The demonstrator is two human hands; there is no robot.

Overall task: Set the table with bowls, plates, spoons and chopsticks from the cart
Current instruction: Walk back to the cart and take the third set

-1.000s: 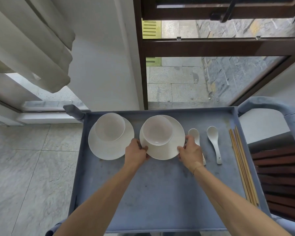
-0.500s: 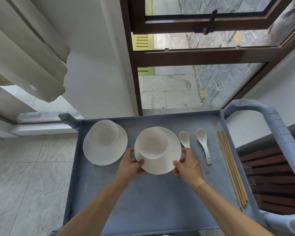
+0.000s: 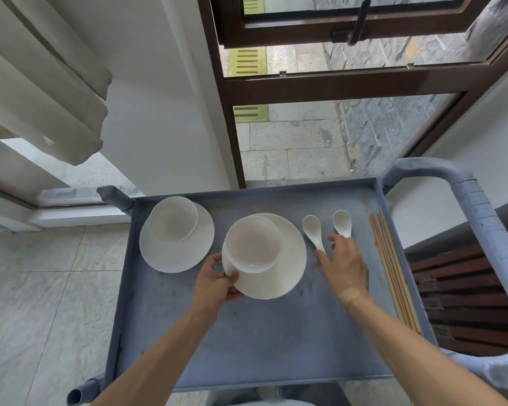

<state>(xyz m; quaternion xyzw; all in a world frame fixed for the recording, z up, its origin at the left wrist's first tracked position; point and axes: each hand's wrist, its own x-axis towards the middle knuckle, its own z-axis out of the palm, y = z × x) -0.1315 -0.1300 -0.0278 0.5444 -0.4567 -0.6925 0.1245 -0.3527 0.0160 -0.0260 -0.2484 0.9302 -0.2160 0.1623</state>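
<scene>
On the grey cart tray a white plate carries a white bowl. My left hand grips this plate at its near-left rim, thumb on top, and the plate is tilted up off the tray. My right hand is off the plate, fingers spread over the handles of two white spoons; whether it touches them is unclear. A second bowl sits on a second plate at the tray's back left. Wooden chopsticks lie along the right edge.
The cart has a raised rim and a padded grey handle curving along its right side. Dark wooden slats lie right of the cart. A window with a brown frame and a white wall stand behind; curtains hang at the left.
My right hand has let go of the plate's right rim and moved right to the spoons. My left hand alone now holds the plate with the bowl, lifted and drawn nearer.
</scene>
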